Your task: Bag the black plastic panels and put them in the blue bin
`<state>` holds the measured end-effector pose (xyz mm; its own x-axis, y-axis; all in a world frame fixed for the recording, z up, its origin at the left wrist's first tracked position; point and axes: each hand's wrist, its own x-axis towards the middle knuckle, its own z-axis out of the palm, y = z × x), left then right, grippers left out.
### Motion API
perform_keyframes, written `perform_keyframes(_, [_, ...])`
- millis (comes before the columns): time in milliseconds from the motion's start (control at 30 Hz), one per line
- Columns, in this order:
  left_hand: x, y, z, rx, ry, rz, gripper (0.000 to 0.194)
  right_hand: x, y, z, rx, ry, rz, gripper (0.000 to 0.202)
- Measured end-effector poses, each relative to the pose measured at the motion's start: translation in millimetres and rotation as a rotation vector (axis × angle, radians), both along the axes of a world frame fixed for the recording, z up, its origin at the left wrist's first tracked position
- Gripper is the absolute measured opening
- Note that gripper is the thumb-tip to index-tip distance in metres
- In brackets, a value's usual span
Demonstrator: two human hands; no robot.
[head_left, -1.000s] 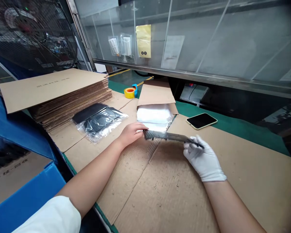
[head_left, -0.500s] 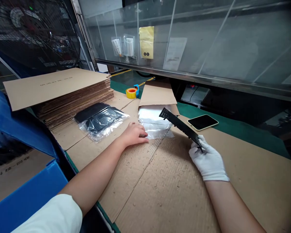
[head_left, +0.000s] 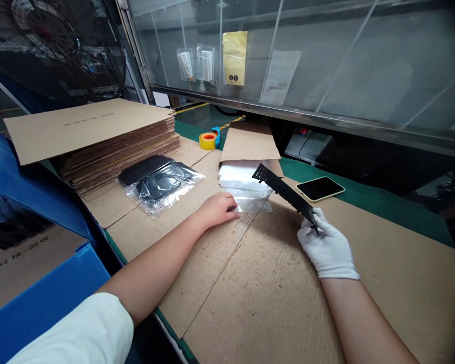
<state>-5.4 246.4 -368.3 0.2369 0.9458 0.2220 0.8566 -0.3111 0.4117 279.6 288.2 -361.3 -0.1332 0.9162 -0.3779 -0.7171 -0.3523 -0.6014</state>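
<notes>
My right hand [head_left: 326, 247], in a white glove, grips one end of a thin black perforated strip-like part [head_left: 284, 194]. The part is tilted, its far end raised over the clear plastic bags. My bare left hand [head_left: 218, 210] is at the front left corner of the stack of clear plastic bags [head_left: 242, 177], its fingers curled and its thumb close beneath them on the edge of a bag. A brown cardboard sleeve [head_left: 250, 141] covers the back of the stack.
Black parts in a clear bag [head_left: 161, 182] lie left, before a stack of cardboard sheets [head_left: 87, 124]. Behind are a yellow tape roll [head_left: 207, 141] and a phone [head_left: 320, 189]. A blue bin [head_left: 49, 288] stands at the left edge, a large fan [head_left: 56, 45] behind it.
My left hand has moved slightly right along the bag edge, and its fingers have drawn closer together. My right hand holds the black part almost as before. The view has shifted a little.
</notes>
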Motion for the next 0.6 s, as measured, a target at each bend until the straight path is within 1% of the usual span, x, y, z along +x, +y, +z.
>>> perform_keyframes(67, [-10.1,-0.7,3.0,-0.093,-0.068,-0.01,0.019,0.5,0.2,-0.9,0.028,-0.014,0.026,0.03])
perform_keyframes(133, [-23.7,-3.3,7.5,-0.152,-0.084,0.024,0.028,0.4,0.5,-1.0,0.023,-0.017,0.02,0.03])
perform_keyframes(167, [-30.6,-5.5,10.2,-0.165,-0.063,0.09,0.031,0.2,0.7,-0.9,0.01,-0.017,0.004,0.031])
perform_keyframes(233, [-41.6,-11.2,15.7,-0.18,0.037,0.309,0.034,-0.2,1.3,-1.1,-0.014,-0.018,-0.017,0.032])
perform_keyframes(267, [-44.5,-14.3,18.1,-0.186,0.1,0.414,0.034,-0.3,1.8,-1.6,-0.013,-0.022,-0.018,0.032])
perform_keyframes(300, [-45.2,-17.2,20.0,-0.188,0.15,0.479,0.032,-0.3,2.2,-2.3,-0.002,-0.027,-0.009,0.032])
perform_keyframes(333, [-43.7,-19.7,21.1,-0.185,0.176,0.49,0.027,-0.2,2.7,-3.2,0.016,-0.036,0.003,0.032])
perform_keyframes(367, [-40.4,-21.5,21.4,-0.172,0.175,0.451,0.021,-0.1,3.0,-4.2,0.036,-0.047,0.012,0.031])
perform_keyframes(400, [-35.8,-22.5,20.8,-0.149,0.153,0.379,0.018,-0.1,3.2,-5.0,0.052,-0.057,0.018,0.031])
perform_keyframes(467, [-25.5,-22.3,17.8,-0.101,0.096,0.246,0.026,-0.4,3.2,-5.6,0.062,-0.07,0.015,0.031])
perform_keyframes(500, [-21.1,-21.2,15.8,-0.082,0.075,0.218,0.028,-0.8,2.9,-5.2,0.057,-0.073,0.01,0.031])
perform_keyframes(533, [-17.8,-19.7,13.9,-0.064,0.054,0.22,0.027,-1.3,2.5,-4.4,0.049,-0.072,0.005,0.031])
perform_keyframes(600, [-15.3,-16.2,10.7,-0.038,-0.015,0.268,0.025,-2.8,1.8,-1.9,0.025,-0.065,-0.005,0.032])
